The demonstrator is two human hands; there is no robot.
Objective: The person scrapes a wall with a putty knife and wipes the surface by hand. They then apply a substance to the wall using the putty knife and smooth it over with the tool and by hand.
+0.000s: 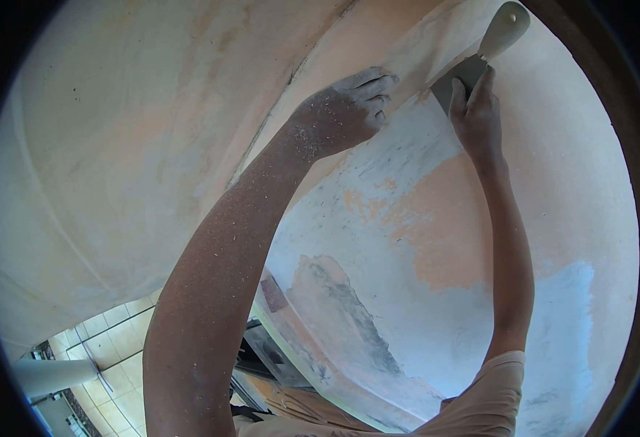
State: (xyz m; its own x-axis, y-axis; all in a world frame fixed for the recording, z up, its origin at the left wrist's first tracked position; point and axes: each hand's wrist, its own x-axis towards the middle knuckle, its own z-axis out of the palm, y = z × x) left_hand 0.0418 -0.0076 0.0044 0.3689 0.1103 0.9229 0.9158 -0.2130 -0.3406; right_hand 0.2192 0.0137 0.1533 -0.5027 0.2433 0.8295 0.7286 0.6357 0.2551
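My right hand (478, 120) grips a putty knife (505, 29) by its metal blade, thumb on one face and fingers on the other. The knife's pale handle points up and away, and a blade corner lies close to the plastered wall (436, 218). Left of it, my left hand (356, 105) is closed with its fingers curled at the wall. White dust coats its knuckles and specks the forearm. Whatever it holds, if anything, is hidden behind the fingers.
A long crack or seam (291, 80) runs along the surface left of my hands. Orange and white patches and a dark grey bare area (342, 306) mark the wall. Far below lie floor tiles (112, 342) and a white pipe-like column (57, 376). A dark curved edge borders the right.
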